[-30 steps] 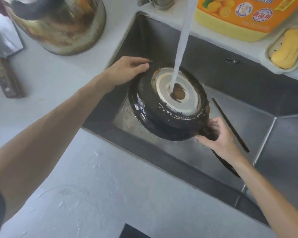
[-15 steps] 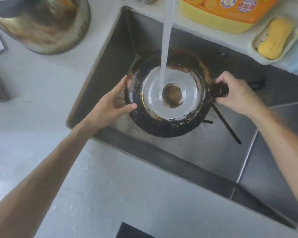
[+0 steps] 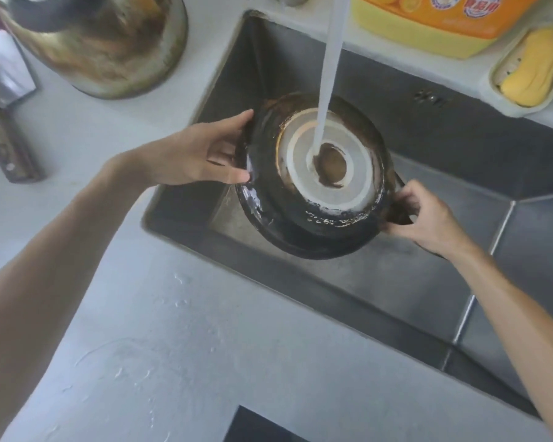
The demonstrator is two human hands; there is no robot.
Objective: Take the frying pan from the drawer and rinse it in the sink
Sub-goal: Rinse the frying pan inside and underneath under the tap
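While water ran, the left hand [image 3: 195,154] pinched one upturned frying pan [image 3: 313,199] by its rim between thumb and fingers over the sink [image 3: 396,282]; the right hand [image 3: 428,218] gripped its handle, fingers curled closed.

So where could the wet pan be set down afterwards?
The bare counter in front of the sink is free. Behind it is crowded: kettle, knife, soap bottle, soap dish.

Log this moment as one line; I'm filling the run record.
stage: rinsing | frying pan: bottom up under water stream, over sink | left hand: on rim | right hand: at handle
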